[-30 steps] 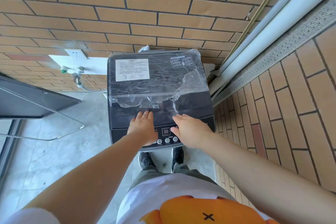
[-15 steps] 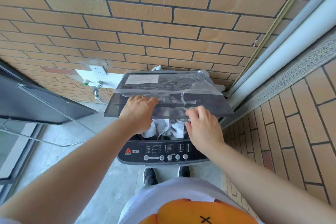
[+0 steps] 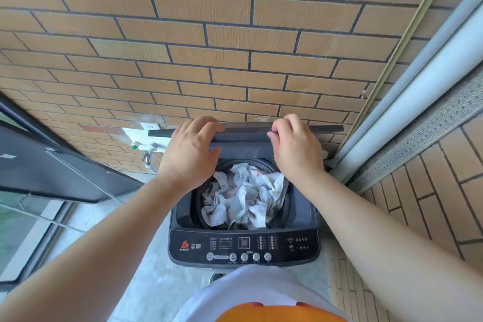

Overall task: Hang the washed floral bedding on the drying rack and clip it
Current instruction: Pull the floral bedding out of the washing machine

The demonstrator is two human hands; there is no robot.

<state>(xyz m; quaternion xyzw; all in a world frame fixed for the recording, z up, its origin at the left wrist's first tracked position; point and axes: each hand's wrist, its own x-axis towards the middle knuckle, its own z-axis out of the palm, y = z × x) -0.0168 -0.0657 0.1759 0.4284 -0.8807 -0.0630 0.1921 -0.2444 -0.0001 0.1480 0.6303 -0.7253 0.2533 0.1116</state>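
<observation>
The floral bedding (image 3: 244, 196) lies crumpled, pale with faint flower print, inside the drum of a dark top-loading washing machine (image 3: 244, 246). The machine's lid (image 3: 245, 132) is folded up almost vertical against the brick wall. My left hand (image 3: 190, 153) grips the lid's top edge at the left, fingers curled over it. My right hand (image 3: 295, 146) holds the same edge at the right, fingers bent over the rim. Neither hand touches the bedding. No drying rack or clips are in view.
A brick wall stands right behind the machine. A tap (image 3: 147, 150) and a white socket plate (image 3: 149, 127) sit on the wall to the left. A dark open window frame (image 3: 52, 170) juts in at left. A white pipe (image 3: 428, 97) runs along the right wall.
Both hands have lifted the lid from flat on the machine to nearly upright, uncovering the bedding in the drum. The camera has tilted up towards the wall.
</observation>
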